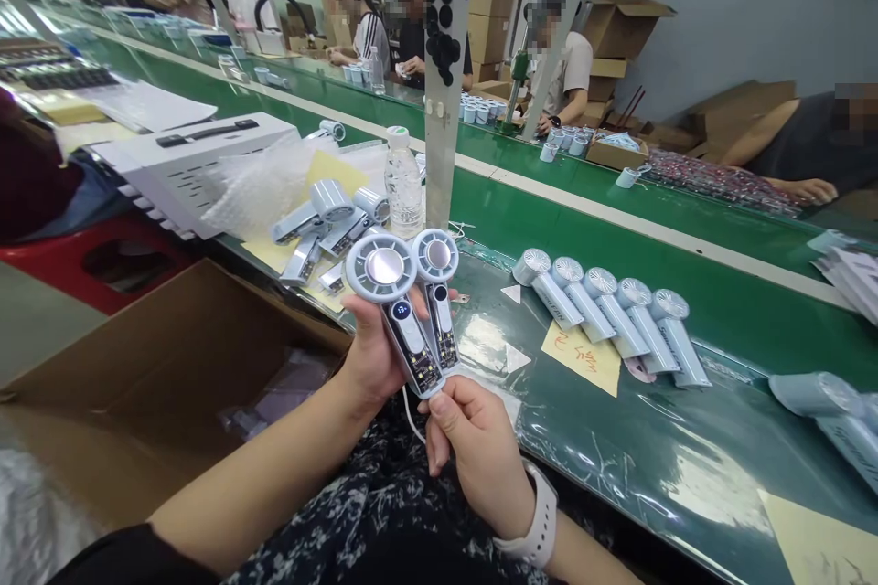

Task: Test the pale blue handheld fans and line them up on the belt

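Where fans (pixel 385 267) overlap, one handle (pixel 444 335) is part-hidden

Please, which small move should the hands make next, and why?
Perhaps the left hand should hold both fans steady, because the right hand is at the front one's lower end, near a white cable; whether it is plugged in is hidden.
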A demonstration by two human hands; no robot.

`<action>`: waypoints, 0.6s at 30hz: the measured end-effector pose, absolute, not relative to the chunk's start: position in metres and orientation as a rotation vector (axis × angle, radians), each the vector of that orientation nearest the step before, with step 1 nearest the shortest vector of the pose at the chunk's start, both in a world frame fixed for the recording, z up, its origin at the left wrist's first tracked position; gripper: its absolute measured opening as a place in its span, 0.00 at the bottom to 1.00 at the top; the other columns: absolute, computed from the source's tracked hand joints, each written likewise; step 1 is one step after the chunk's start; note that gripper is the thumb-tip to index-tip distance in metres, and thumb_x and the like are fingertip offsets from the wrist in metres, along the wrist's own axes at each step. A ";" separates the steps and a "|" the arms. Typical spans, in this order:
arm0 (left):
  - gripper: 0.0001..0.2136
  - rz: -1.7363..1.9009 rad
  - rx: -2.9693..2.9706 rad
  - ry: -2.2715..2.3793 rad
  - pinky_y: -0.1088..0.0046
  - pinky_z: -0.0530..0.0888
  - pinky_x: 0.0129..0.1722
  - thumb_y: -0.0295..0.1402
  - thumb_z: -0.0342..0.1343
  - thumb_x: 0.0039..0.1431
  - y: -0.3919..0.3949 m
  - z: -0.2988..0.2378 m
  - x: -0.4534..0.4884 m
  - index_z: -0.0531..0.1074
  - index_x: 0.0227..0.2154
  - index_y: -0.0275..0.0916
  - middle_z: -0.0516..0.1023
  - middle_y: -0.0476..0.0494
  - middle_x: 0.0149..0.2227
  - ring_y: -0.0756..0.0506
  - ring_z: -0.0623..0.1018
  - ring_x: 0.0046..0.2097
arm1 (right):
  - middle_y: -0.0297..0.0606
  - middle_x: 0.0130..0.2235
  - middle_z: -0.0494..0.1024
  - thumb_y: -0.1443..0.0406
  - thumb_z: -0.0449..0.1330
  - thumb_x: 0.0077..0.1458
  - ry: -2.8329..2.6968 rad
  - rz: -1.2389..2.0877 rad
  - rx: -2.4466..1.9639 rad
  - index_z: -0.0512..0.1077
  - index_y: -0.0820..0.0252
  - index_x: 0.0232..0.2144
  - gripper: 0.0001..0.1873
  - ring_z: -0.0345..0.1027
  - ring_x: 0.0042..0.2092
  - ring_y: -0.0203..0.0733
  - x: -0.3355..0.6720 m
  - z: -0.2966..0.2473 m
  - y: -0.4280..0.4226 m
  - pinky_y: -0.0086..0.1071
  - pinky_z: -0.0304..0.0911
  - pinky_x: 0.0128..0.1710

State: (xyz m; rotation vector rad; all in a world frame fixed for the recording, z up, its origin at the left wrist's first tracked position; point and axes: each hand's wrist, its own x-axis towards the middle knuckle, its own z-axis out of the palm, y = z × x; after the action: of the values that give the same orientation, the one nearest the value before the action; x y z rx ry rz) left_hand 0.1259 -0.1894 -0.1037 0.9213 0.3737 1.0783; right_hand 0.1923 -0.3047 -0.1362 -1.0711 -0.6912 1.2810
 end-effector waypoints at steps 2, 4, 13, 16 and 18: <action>0.33 1.088 0.932 0.376 0.62 0.80 0.36 0.70 0.60 0.35 -0.189 -0.104 0.126 0.75 0.17 0.40 0.79 0.40 0.29 0.34 0.81 0.41 | 0.25 0.13 0.65 0.41 0.65 0.51 -0.703 1.275 -1.069 0.71 0.61 0.27 0.28 0.58 0.16 0.32 0.193 -0.137 -0.305 0.26 0.57 0.20; 0.33 1.079 0.933 0.379 0.65 0.79 0.34 0.70 0.60 0.35 -0.188 -0.106 0.125 0.75 0.17 0.40 0.79 0.40 0.29 0.36 0.81 0.40 | 0.26 0.14 0.66 0.41 0.64 0.52 -0.718 1.268 -1.071 0.71 0.61 0.28 0.28 0.60 0.17 0.33 0.193 -0.140 -0.304 0.27 0.58 0.22; 0.33 1.042 0.929 0.410 0.64 0.79 0.32 0.70 0.61 0.34 -0.185 -0.105 0.122 0.75 0.18 0.40 0.82 0.39 0.35 0.38 0.79 0.36 | 0.37 0.30 0.71 0.45 0.53 0.64 -1.056 1.046 -1.158 0.66 0.58 0.28 0.25 0.66 0.33 0.40 0.200 -0.137 -0.309 0.34 0.62 0.39; 0.33 1.148 0.906 0.438 0.63 0.80 0.34 0.71 0.60 0.34 -0.176 -0.093 0.120 0.73 0.17 0.40 0.81 0.42 0.35 0.37 0.80 0.38 | 0.41 0.39 0.71 0.49 0.52 0.65 -1.289 0.848 -1.051 0.63 0.57 0.25 0.23 0.68 0.42 0.44 0.220 -0.126 -0.313 0.37 0.63 0.45; 0.34 1.239 0.936 0.469 0.65 0.80 0.32 0.72 0.59 0.34 -0.172 -0.086 0.118 0.72 0.16 0.40 0.80 0.44 0.31 0.38 0.79 0.37 | 0.43 0.42 0.72 0.54 0.52 0.65 -1.303 0.706 -1.217 0.62 0.57 0.24 0.19 0.68 0.45 0.47 0.234 -0.121 -0.313 0.40 0.63 0.48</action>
State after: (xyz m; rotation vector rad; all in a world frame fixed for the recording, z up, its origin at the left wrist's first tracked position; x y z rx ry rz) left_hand 0.1181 -0.1716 -0.0857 0.9360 0.4690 1.2387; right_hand 0.2339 -0.3126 -0.1206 -1.2166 -1.3029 0.7061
